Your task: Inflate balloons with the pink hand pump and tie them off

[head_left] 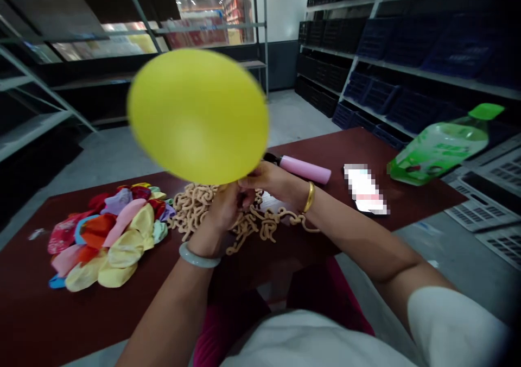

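Note:
An inflated yellow balloon (198, 114) floats above the dark red table (49, 312), motion-blurred. Both hands meet at its neck, just under it. My left hand (222, 209), with a pale green bangle on the wrist, has its fingers closed around the balloon's neck. My right hand (266, 182), with a gold bangle, pinches the same neck from the right. Beneath the hands lies a tangle of tan cord (195, 207).
A heap of flat balloons (106, 231) in several colours lies at the left of the table. A pink hand pump (305, 170), a phone (365, 189) and a tilted green bottle (442, 150) are to the right. Metal shelves and dark crates surround the table.

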Demonstrator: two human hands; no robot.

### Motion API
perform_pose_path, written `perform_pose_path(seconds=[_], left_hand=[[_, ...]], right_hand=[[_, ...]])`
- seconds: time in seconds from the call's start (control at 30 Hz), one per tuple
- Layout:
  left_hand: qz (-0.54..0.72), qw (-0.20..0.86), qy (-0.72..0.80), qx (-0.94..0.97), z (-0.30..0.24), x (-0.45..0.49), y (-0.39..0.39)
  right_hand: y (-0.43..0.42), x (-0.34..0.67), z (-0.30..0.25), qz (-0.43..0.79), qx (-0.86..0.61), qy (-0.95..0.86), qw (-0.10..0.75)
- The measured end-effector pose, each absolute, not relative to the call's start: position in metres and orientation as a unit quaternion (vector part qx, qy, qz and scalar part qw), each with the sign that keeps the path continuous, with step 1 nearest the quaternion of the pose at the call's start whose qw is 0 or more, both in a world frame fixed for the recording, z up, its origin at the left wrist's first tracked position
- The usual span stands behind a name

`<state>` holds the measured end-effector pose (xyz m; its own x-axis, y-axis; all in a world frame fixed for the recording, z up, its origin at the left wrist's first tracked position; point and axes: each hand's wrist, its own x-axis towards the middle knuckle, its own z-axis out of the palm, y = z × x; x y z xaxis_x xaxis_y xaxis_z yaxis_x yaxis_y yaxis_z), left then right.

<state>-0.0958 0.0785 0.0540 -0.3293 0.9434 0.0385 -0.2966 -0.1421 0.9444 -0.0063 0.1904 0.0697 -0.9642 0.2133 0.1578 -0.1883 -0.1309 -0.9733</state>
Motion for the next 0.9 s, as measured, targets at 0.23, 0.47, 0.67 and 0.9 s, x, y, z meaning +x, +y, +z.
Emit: perform_pose_path(seconds=[0.23,0.47,0.67,0.9], left_hand=[[0.678,0.545,0.378,0.317,0.072,-0.086,0.075],[0.714,0.521,0.368,0.289,0.072,-0.077,0.078],[0.726,0.404,0.440,0.340,0.066,-0.073,0.076],[0.801,0.477,0.285,0.223,0.077,-0.097,0.075]], right_hand=[[0.184,0.009,0.081,0.797,-0.045,-0.553,0.239],[0.185,0.019,0.090,0.766,-0.077,-0.580,0.266],[0.194,0.053,0.081,0.664,-0.111,-0.697,0.246],[0.207,0.144,0.064,0.203,-0.035,-0.971,0.117]])
